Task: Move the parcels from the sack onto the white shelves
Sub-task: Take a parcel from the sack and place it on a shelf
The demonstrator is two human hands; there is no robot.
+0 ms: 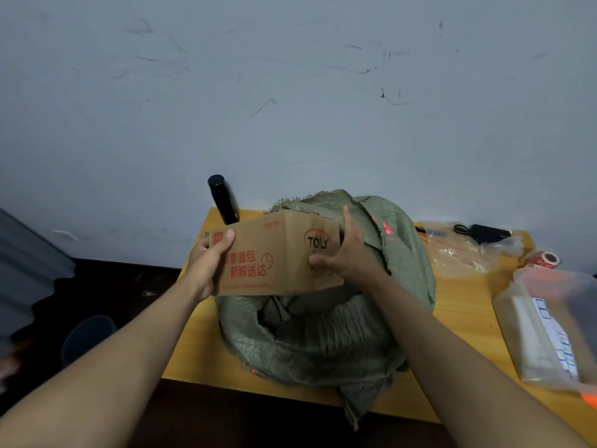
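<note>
The box (274, 257) is held just above the open sack (323, 324), lifted clear for carrying. The left hand (206, 263) grips its left end, thumb curled over the front; the right hand (347, 253) clamps the right end. Behind the sack stands a bottle (223, 200); right of it lie plastic bags (468, 253). No shelves are visible.

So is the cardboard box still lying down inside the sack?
No, both hands, left hand and right hand, hold the cardboard box up above the open green sack.
</note>
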